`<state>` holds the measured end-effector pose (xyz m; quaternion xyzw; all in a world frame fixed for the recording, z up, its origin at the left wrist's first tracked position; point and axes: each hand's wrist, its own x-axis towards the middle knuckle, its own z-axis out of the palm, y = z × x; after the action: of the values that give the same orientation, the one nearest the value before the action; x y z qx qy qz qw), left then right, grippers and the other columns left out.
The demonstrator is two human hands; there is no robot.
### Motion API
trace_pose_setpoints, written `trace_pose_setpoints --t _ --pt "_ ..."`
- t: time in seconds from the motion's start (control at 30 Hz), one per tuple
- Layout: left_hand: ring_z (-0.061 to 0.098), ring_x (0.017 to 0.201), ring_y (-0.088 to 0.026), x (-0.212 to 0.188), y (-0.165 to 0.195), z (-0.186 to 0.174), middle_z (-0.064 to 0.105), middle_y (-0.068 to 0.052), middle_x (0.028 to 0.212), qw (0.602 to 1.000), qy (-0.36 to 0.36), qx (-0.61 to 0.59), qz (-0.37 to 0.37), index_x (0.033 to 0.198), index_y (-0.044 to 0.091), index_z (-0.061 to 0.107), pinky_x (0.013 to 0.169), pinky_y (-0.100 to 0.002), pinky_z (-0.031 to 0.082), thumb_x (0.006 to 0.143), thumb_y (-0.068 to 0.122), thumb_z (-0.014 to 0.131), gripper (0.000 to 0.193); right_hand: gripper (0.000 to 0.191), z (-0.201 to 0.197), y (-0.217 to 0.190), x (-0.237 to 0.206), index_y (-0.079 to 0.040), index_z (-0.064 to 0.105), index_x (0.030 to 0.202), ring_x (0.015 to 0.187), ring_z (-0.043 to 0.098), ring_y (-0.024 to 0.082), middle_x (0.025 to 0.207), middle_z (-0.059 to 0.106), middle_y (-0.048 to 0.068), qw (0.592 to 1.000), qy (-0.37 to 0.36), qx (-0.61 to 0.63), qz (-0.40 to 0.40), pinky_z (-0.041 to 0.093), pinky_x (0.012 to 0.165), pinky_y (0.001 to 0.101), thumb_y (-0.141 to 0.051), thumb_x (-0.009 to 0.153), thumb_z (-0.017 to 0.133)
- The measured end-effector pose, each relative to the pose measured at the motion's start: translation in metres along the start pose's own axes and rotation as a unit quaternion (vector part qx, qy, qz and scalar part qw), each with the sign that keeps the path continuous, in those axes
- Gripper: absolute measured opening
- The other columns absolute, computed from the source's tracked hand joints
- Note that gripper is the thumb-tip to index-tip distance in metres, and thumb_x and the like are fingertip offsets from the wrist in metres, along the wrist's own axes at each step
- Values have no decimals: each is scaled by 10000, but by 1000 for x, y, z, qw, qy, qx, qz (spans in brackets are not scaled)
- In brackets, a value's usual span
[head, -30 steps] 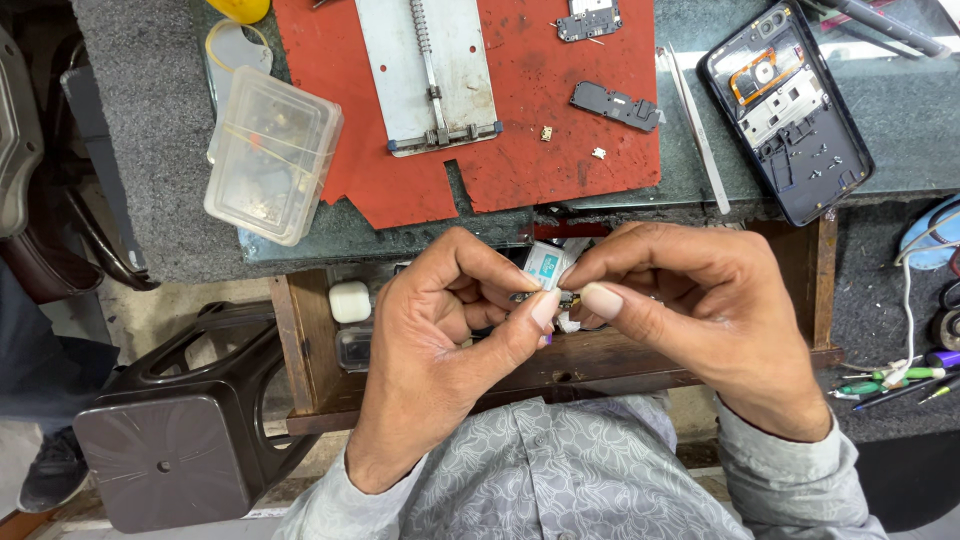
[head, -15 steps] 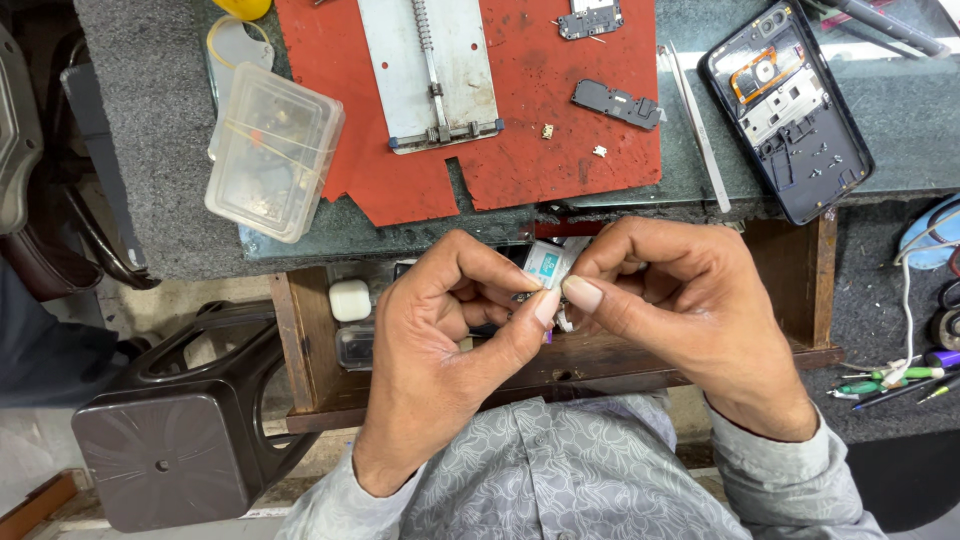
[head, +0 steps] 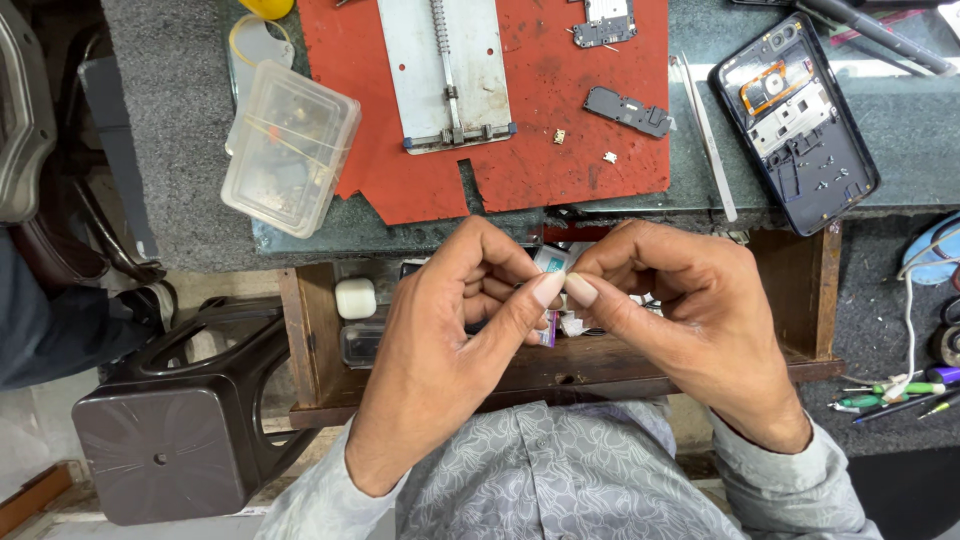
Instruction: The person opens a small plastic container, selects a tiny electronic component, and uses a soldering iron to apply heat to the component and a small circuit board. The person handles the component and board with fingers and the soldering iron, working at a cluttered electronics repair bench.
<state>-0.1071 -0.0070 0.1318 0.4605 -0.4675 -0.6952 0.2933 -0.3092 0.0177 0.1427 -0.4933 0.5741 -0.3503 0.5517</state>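
Both my hands meet over an open wooden drawer [head: 820, 300] below the bench. My left hand [head: 450, 330] and my right hand [head: 690, 320] pinch one small pale part [head: 552, 262] between thumbs and fingertips; most of it is hidden by my fingers. Above them on the bench lies a red mat [head: 590, 130] with a metal board holder [head: 450, 70], a small circuit board [head: 608, 22], a dark flat part [head: 628, 110] and tiny loose bits. An opened phone body [head: 795, 120] lies to the right, with tweezers [head: 708, 140] beside the mat.
A clear plastic box [head: 292, 148] sits on the grey bench at left. A dark plastic stool [head: 170, 430] stands at the lower left. Small screwdrivers and pens [head: 890, 395] lie at the right, near a white cable [head: 910, 320]. A white block [head: 355, 298] lies in the drawer.
My hands have closed in tighter on the small part, thumbs now pressed tip to tip, hiding more of it. Nothing on the bench has moved.
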Motion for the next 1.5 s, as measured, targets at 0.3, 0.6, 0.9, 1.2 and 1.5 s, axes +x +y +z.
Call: trace_pose_setpoints --t 0.3,0.6,0.9,1.2,1.5 --pt "699 868 -84 0 -9 3 706 -74 953 991 -9 -131 11 1013 11 579 745 -240 606 976 51 703 136 123 -6 0 -1 35 720 962 801 712 96 881 744 67 999 -27 22 15 593 720 237 -82 966 686" --pt "683 872 -84 -5 -8 1 706 -73 978 990 -3 -143 20 1021 17 590 771 -244 605 971 49 717 141 147 -4 0 -2 47 736 1024 839 735 123 934 763 88 998 -8 63 18 615 747 266 -72 944 702" --pt "709 890 -72 -11 -8 2 736 -50 1001 998 18 -34 59 1002 38 622 806 -237 612 954 93 757 153 113 -5 -2 -6 43 746 962 807 727 112 897 766 87 996 0 71 58 593 714 254 -58 917 722" --pt "690 885 -68 -11 -9 2 733 -50 1014 996 18 -11 90 1015 32 633 785 -237 602 952 90 766 158 82 -6 -1 -7 44 738 940 788 701 99 883 751 85 996 -7 80 48 566 694 241 -25 897 729" --pt "693 893 -77 -11 -11 2 727 -68 1028 996 15 -33 83 1025 22 628 790 -240 612 965 60 754 145 57 -7 1 -6 38 718 906 780 690 110 864 731 91 996 -11 80 27 565 691 252 -7 883 743"
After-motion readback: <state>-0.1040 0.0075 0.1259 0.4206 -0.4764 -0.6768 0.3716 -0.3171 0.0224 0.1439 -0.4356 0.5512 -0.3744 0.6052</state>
